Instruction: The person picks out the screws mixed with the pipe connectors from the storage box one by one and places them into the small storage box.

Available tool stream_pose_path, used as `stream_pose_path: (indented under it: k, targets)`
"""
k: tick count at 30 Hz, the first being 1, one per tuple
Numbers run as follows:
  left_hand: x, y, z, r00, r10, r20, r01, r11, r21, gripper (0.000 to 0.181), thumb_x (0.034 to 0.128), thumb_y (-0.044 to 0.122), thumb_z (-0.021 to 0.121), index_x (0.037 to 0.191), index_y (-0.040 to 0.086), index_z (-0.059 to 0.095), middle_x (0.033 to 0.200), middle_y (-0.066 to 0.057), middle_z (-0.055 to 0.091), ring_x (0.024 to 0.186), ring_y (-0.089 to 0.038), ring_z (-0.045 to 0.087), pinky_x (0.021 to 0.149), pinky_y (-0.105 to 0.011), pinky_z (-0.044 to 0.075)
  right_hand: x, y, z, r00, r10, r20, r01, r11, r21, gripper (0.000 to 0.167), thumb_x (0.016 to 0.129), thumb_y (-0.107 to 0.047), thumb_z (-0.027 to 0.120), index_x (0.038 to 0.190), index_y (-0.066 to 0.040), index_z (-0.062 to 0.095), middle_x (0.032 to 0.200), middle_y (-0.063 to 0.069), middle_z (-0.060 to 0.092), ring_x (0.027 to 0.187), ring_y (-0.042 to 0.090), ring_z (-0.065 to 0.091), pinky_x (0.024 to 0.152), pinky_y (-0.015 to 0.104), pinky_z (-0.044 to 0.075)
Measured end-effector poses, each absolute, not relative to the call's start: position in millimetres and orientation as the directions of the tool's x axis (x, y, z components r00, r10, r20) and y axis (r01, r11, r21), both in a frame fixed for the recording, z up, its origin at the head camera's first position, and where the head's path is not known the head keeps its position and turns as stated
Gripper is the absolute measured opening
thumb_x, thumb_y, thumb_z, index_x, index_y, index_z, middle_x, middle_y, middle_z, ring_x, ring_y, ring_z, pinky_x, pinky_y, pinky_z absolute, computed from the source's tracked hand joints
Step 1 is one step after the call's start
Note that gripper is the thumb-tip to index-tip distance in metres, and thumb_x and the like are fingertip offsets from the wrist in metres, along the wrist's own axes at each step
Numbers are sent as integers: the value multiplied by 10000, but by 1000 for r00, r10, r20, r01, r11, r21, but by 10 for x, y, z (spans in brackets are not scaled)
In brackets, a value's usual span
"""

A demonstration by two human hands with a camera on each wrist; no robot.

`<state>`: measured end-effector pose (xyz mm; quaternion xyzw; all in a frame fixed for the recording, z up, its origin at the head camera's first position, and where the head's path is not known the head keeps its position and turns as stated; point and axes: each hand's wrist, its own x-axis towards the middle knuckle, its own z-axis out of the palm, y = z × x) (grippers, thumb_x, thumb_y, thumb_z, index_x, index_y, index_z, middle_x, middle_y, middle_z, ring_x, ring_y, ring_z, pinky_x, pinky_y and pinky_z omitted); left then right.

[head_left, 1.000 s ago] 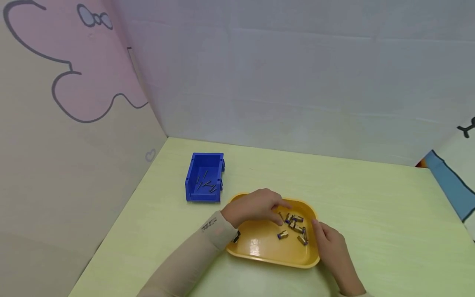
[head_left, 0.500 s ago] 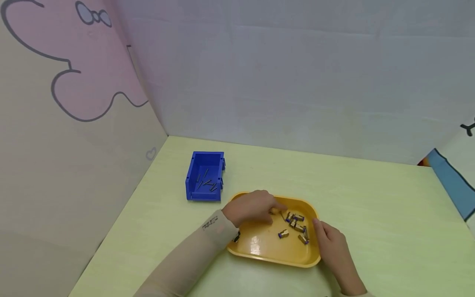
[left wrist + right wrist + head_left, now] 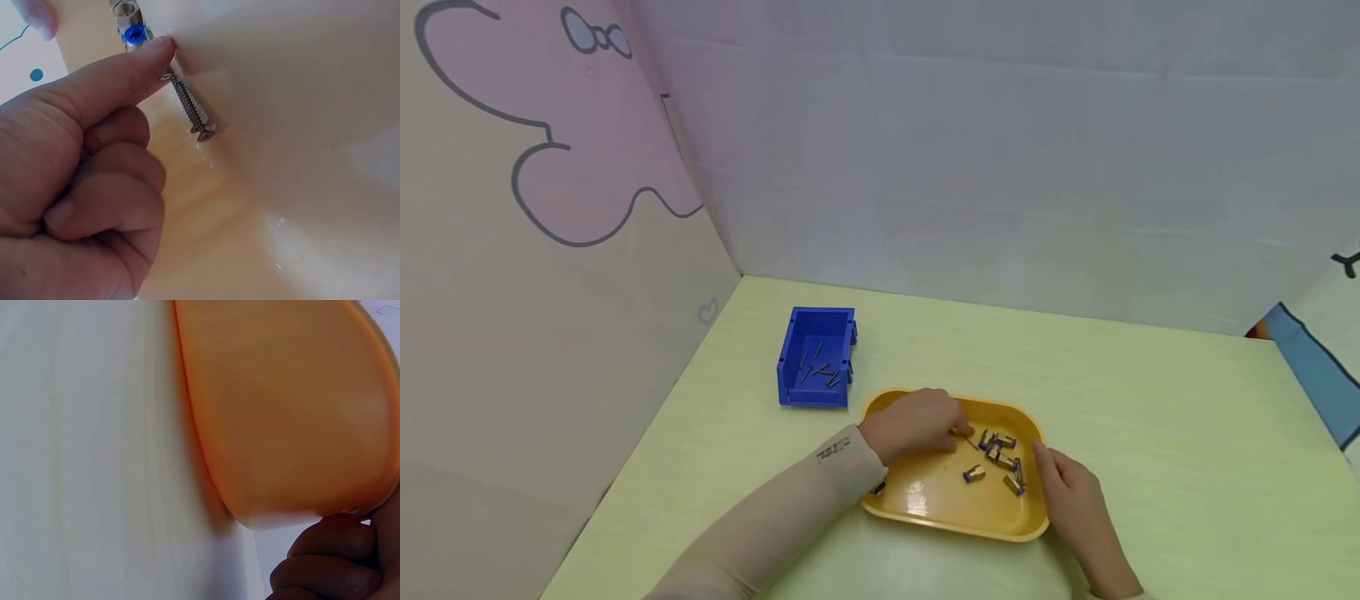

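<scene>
My left hand (image 3: 913, 423) reaches into a shallow yellow tray (image 3: 951, 527). In the left wrist view, one outstretched finger reaches over two thin screws (image 3: 190, 109) lying side by side; its tip touches or nearly touches them. The other fingers curl toward the palm, holding nothing visible. Several brass pipe fittings (image 3: 975, 473) with blue ends lie in the tray's right half, more screws among them. My right hand (image 3: 1071, 492) grips the tray's right rim, thumb on top and the other fingers curled below, as the right wrist view shows.
Left of the tray, farther back, stands a blue bin (image 3: 815, 398) holding several screws (image 3: 822, 369). The pale green table (image 3: 1157, 433) ends at a grey back wall (image 3: 1000, 167) and a decorated left wall (image 3: 550, 333).
The left fingers have drawn back slightly from the fittings, and the far fingertip has come down toward the screws. My right hand stays on the tray's rim.
</scene>
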<state>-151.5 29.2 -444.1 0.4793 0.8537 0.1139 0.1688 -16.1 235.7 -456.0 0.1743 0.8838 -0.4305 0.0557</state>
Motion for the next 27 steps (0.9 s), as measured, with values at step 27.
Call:
stream_pose_path:
  k: [27]
  targets:
    - [-1482, 390, -4294, -478, 874, -87, 777, 467, 423, 192, 931, 193, 651, 779, 244, 757, 696, 148, 598, 597, -34, 449, 608, -171, 363, -166, 2362, -4585, -933, 264, -245, 356, 574, -738, 604, 1062, -514, 322, 1051, -11, 656, 666, 44, 445, 614, 167, 476, 547, 278, 398]
